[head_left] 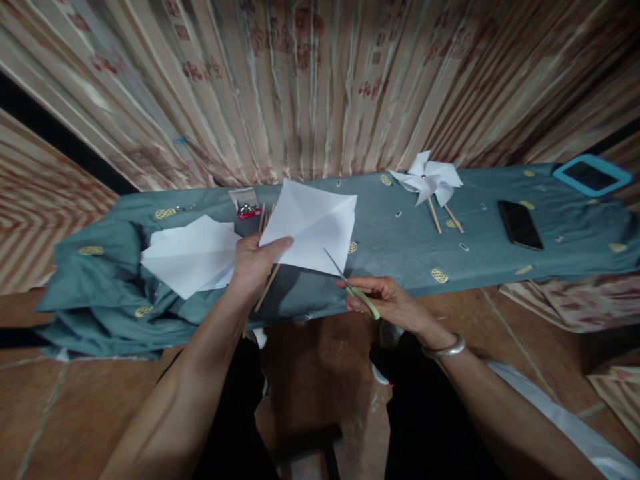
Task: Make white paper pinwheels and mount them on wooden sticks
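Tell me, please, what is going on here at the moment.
A person's left hand holds a white sheet of paper, while the right hand holds green-handled scissors at the sheet's near right corner. More paper sheets lie to the left, and two paper pinwheels on sticks lie to the right.

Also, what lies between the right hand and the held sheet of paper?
The scissors: in the head view, they reach from the right hand over the near edge of the sheet; whether they touch it is unclear.
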`<action>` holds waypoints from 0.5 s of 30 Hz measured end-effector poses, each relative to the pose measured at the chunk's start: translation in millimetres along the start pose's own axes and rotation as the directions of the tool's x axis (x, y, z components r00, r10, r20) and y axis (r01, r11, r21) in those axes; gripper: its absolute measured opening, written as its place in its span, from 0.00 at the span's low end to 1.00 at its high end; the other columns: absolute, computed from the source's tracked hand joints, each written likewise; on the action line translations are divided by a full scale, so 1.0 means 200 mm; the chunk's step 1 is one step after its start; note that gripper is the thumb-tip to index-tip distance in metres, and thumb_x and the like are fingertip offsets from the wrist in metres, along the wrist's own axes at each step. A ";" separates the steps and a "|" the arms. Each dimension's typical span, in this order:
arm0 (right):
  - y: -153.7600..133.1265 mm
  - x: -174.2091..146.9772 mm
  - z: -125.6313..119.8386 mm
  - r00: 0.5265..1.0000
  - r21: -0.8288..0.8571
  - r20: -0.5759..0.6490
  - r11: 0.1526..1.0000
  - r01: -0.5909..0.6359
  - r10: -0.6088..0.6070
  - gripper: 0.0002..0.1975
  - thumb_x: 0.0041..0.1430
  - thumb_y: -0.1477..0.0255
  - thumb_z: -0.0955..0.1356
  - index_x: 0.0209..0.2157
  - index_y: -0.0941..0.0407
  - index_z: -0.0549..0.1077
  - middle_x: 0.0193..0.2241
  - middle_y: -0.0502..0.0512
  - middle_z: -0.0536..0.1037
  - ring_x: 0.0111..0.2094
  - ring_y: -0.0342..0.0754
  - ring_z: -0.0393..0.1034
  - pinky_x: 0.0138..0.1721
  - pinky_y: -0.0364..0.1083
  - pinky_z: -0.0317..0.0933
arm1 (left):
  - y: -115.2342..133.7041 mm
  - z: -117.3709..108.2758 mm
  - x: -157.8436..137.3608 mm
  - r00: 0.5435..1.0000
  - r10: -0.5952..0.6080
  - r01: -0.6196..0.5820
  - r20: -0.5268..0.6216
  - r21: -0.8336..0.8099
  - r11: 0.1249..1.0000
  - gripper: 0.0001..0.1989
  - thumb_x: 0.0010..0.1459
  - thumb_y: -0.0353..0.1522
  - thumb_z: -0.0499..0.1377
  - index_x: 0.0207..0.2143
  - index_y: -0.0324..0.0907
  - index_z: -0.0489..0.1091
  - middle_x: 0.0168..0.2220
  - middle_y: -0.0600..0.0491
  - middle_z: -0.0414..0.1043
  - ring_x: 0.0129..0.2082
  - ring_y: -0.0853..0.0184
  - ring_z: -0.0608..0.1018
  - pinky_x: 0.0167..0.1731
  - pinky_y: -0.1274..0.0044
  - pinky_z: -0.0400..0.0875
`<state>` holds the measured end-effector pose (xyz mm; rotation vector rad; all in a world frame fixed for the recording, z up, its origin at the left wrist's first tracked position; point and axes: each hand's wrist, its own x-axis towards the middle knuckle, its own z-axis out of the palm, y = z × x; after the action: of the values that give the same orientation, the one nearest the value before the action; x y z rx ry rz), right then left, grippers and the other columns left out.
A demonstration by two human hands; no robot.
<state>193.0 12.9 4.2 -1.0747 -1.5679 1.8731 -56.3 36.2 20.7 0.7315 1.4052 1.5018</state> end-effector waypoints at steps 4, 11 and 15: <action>0.01 0.00 0.01 1.000 0.046 -0.017 0.999 -0.026 0.027 0.26 0.45 0.61 0.76 0.46 0.56 0.77 0.24 0.46 0.71 0.25 0.38 0.63 0.27 0.40 0.59 | 0.00 0.00 0.00 1.000 0.001 -0.001 0.001 -0.012 1.000 0.19 0.32 0.33 0.71 0.30 0.35 0.78 0.27 0.51 0.77 0.27 0.64 0.77 0.32 0.72 0.74; -0.01 0.00 0.02 0.999 0.040 -0.041 0.999 -0.015 0.016 0.27 0.44 0.57 0.76 0.44 0.57 0.78 0.23 0.46 0.71 0.25 0.38 0.63 0.25 0.40 0.57 | 0.00 0.01 -0.02 0.999 -0.033 0.034 0.033 -0.023 0.999 0.19 0.31 0.33 0.71 0.30 0.35 0.78 0.28 0.50 0.78 0.25 0.66 0.76 0.30 0.74 0.72; -0.01 0.01 0.02 0.999 0.054 -0.052 0.998 -0.014 0.017 0.26 0.43 0.58 0.77 0.43 0.58 0.78 0.24 0.47 0.72 0.25 0.39 0.64 0.26 0.40 0.58 | 0.01 0.02 -0.04 0.998 -0.061 0.062 0.028 -0.012 0.998 0.19 0.31 0.34 0.71 0.29 0.35 0.78 0.29 0.49 0.78 0.26 0.65 0.76 0.32 0.73 0.72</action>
<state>188.4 11.3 5.6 -1.1064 -1.4754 1.8717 -49.4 31.7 24.5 0.6921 1.3839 1.4470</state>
